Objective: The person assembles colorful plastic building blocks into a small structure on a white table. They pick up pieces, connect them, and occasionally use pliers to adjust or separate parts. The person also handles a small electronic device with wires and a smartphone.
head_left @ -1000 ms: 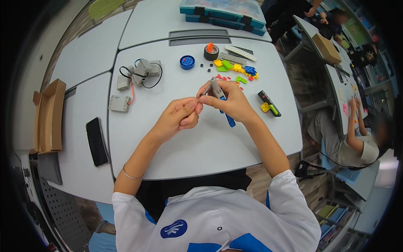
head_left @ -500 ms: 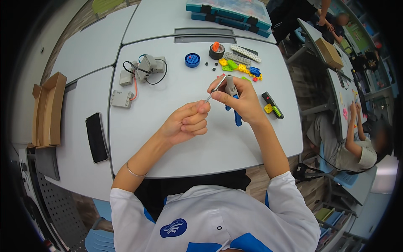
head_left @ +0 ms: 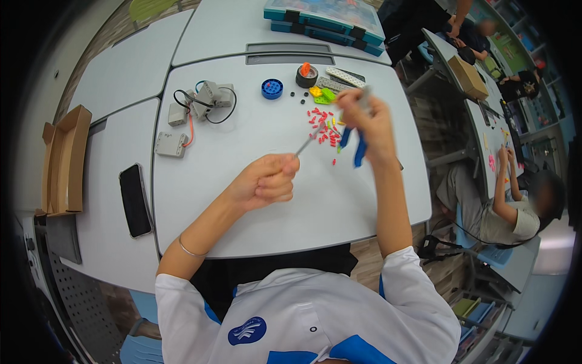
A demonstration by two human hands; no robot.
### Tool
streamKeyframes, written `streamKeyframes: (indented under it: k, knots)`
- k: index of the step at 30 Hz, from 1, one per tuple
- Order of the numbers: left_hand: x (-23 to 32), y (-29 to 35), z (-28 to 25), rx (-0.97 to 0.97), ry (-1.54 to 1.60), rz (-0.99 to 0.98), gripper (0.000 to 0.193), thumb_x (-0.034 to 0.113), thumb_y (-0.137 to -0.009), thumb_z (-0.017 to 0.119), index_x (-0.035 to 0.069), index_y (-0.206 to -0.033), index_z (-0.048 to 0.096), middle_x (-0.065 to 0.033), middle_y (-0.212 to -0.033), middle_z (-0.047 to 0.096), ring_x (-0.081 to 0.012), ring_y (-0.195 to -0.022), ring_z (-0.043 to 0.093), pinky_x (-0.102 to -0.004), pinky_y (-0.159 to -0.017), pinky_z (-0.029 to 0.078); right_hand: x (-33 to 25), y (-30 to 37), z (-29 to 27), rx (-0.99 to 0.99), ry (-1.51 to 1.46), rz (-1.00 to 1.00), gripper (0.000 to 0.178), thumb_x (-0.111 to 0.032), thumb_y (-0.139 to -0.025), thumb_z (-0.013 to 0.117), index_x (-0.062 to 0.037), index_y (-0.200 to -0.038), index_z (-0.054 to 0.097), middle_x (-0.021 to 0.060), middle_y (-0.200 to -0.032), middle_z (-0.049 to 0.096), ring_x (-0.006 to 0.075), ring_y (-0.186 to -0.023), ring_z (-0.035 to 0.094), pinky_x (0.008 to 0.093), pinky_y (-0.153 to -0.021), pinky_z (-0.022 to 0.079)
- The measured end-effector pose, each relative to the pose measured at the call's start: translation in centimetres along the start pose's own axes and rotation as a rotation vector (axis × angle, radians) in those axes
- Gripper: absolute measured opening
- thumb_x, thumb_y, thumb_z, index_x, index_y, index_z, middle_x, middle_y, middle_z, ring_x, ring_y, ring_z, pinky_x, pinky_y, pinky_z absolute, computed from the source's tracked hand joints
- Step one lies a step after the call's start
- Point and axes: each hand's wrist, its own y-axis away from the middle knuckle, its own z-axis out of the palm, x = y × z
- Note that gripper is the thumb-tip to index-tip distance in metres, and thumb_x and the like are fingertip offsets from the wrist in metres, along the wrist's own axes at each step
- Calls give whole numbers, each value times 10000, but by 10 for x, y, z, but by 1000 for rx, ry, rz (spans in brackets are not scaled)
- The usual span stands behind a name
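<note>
My left hand is closed, pinching the near end of a thin grey rod that points up and to the right over the table. My right hand, blurred by motion, grips pliers with blue handles and a grey head. It is raised to the right of the rod's far end and apart from it. Beyond the rod, small red pegs lie scattered on the white table. Past them are green and yellow pieces, partly hidden by my right hand.
A blue hub, a black-tyred wheel and beams lie farther back. Wired grey modules are at left, near a phone and cardboard box. Teal cases stand behind. Another person works at right.
My right hand has pulled away from the rod to the right with the pliers, uncovering the red pegs. My left hand still holds the rod in nearly the same place.
</note>
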Motion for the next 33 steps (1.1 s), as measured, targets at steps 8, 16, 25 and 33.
streamKeyframes:
  k: [8, 16, 25, 33]
  knots:
    - [4, -5, -11, 373, -501, 108, 302, 320, -1068, 427, 73, -922, 522, 75, -533, 349, -35, -475, 319, -211, -486, 257, 42, -18, -22, 133, 675, -227, 178, -132, -814, 765, -17, -943, 722, 67, -826, 679, 182, -683, 610, 323, -628, 457]
    - [3, -3, -10, 502, -840, 54, 316, 317, -1064, 442, 69, -903, 554, 63, -545, 407, -35, -496, 319, -213, -506, 270, 77, -44, 10, -45, 1037, -136, 189, -62, -798, 718, -50, -986, 726, 102, -998, 632, 317, -924, 644, 418, -799, 515]
    - [6, -3, -11, 541, -963, 53, 330, 344, -1052, 466, 73, -906, 587, 59, -547, 428, -29, -528, 329, -201, -540, 273, 84, -48, 12, -107, 1019, -53, 215, -107, -813, 720, -54, -1022, 732, 99, -1042, 648, 321, -950, 645, 418, -837, 513]
    - [7, -5, -17, 721, -1161, 120, 285, 307, -1043, 489, 64, -962, 615, 65, -549, 428, -22, -522, 358, -206, -517, 281, 60, -37, -15, 35, 919, -153, 198, -134, -842, 718, -34, -1013, 721, 134, -960, 691, 303, -875, 649, 381, -777, 508]
